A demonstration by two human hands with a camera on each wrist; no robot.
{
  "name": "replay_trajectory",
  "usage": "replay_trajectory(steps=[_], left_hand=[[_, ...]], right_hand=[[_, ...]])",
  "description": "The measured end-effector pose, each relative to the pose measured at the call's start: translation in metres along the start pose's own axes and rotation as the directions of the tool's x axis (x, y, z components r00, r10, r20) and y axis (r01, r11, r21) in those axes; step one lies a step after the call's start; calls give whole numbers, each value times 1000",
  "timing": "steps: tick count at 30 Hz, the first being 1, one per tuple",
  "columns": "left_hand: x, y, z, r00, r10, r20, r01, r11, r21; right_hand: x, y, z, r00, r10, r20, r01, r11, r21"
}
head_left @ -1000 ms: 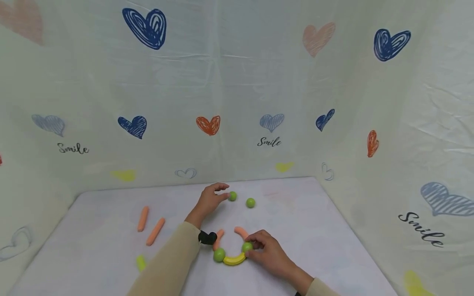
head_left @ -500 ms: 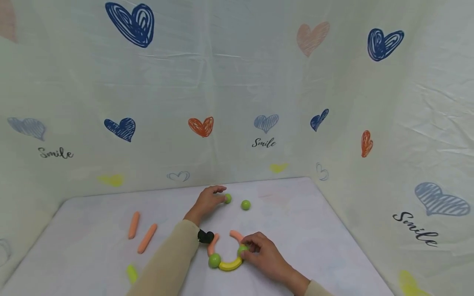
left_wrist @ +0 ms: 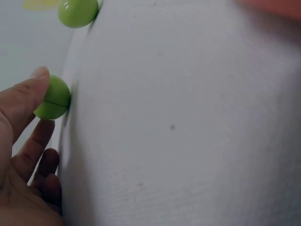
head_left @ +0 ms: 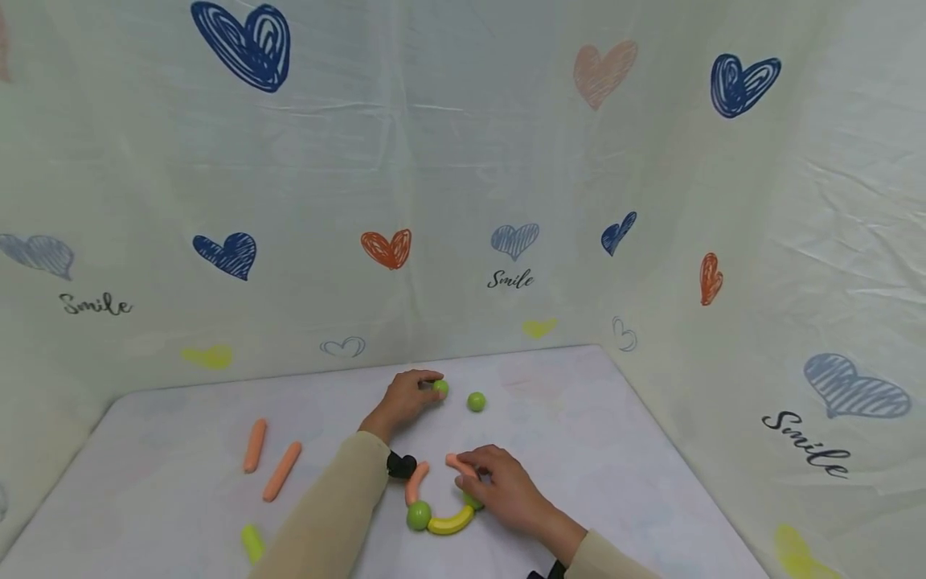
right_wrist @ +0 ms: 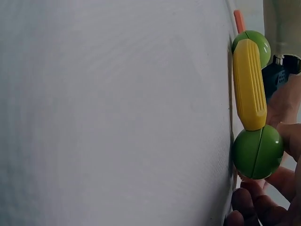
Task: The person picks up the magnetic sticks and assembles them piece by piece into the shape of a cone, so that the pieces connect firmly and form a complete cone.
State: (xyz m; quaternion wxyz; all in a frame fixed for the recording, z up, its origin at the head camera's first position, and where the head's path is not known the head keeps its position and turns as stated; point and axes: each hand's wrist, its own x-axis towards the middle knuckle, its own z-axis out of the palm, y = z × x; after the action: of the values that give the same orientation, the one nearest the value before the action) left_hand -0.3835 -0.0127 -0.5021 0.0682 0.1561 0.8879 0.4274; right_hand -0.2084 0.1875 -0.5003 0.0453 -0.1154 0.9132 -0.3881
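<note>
At the far side of the table, my left hand [head_left: 405, 400] pinches a green ball [head_left: 441, 388] between thumb and fingers; in the left wrist view the ball [left_wrist: 54, 99] shows a seam. My right hand [head_left: 510, 486] pinches a curved orange stick [head_left: 456, 461], part of it hidden by the fingers. Just below that hand sits a second green ball [right_wrist: 258, 153], touching the end of a curved yellow banana-like piece [head_left: 451, 523]. Another green ball [head_left: 418, 515] meets the yellow piece's other end, with a second curved orange stick [head_left: 415, 484] above it. Together they form an open ring.
One more green ball [head_left: 476, 401] rests right of my left hand. Two straight orange sticks [head_left: 255, 445] lie on the left of the white table [head_left: 166, 474], and a yellow-green piece [head_left: 252, 544] lies nearer, beside the left sleeve. A heart-printed curtain [head_left: 448, 161] stands behind the table.
My right hand has left the green ball by the yellow piece and moved up to the curved orange stick. The left fingers have closed around the far ball. The head view has turned slightly.
</note>
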Motion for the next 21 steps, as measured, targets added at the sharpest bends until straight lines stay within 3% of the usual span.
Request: replay_trajectory(steps=[5, 10, 15, 21], left_hand=[[-3, 0, -1, 1000, 2, -14, -2, 1000, 7], [-6, -2, -2, 1000, 10, -13, -10, 1000, 20], [-12, -3, -7, 1000, 13, -27, -14, 1000, -26], [-18, -4, -12, 999, 0, -45, -5, 993, -122]], right_hand=[[-1, 0, 1, 1000, 8, 3, -8, 1000, 8], [1, 0, 5, 997, 60, -44, -56, 995, 77], [2, -1, 6, 989, 97, -107, -85, 990, 117], [4, 1, 5, 983, 133, -124, -116, 984, 139]])
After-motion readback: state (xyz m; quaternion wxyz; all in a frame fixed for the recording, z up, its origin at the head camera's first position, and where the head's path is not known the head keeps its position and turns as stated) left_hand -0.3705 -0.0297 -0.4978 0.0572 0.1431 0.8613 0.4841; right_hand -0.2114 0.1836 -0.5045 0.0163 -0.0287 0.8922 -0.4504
